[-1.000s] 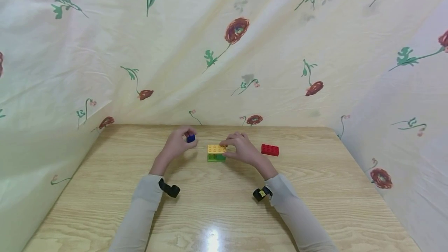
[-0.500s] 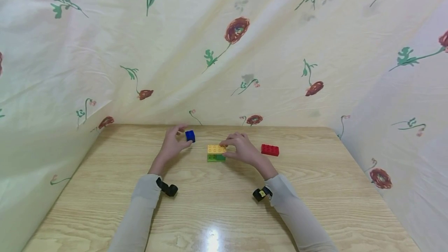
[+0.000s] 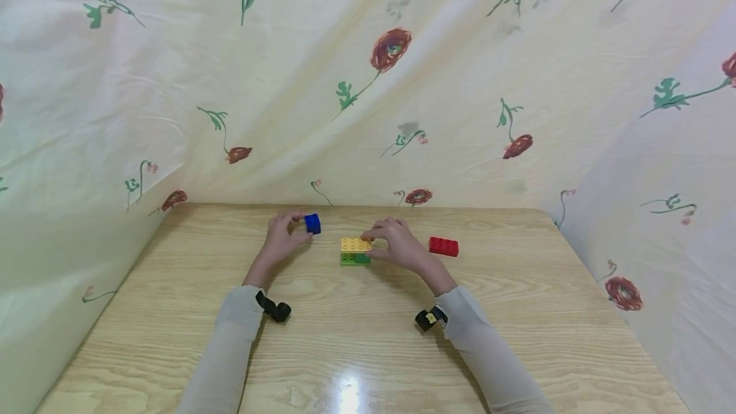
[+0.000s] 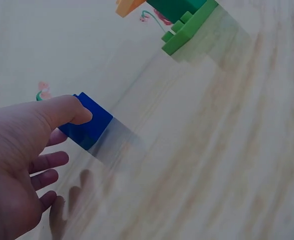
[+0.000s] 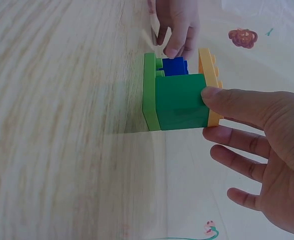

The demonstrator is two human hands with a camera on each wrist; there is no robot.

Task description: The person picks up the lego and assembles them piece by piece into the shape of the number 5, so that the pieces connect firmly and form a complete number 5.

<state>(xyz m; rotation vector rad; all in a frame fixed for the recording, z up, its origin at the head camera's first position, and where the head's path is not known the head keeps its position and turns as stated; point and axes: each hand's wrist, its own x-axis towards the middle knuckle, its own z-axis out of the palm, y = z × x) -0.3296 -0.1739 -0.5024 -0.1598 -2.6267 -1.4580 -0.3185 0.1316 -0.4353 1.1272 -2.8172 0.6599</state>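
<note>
My left hand (image 3: 282,235) holds a small blue toy brick (image 3: 312,223) between thumb and forefinger; the left wrist view shows the thumb across one face, the forefinger mostly hidden behind. That brick rests on the table. To its right stands a stack of building bricks: a light green plate (image 5: 151,92) at the bottom, a dark green brick (image 5: 182,102) over one end, and a yellow plate (image 3: 352,245) on top. My right hand (image 3: 397,245) pinches the yellow plate's right end with thumb and forefinger, its other fingers spread apart from the stack.
A red brick (image 3: 443,246) lies to the right of my right hand. The wood-grain table (image 3: 345,337) meets a flowered cloth (image 3: 322,82) at its back and sides. Each wrist wears a black camera strap.
My left hand let go of the blue brick, drew slightly left with fingers spread, then closed its thumb and forefinger on it again. The right hand and stack have stayed put.
</note>
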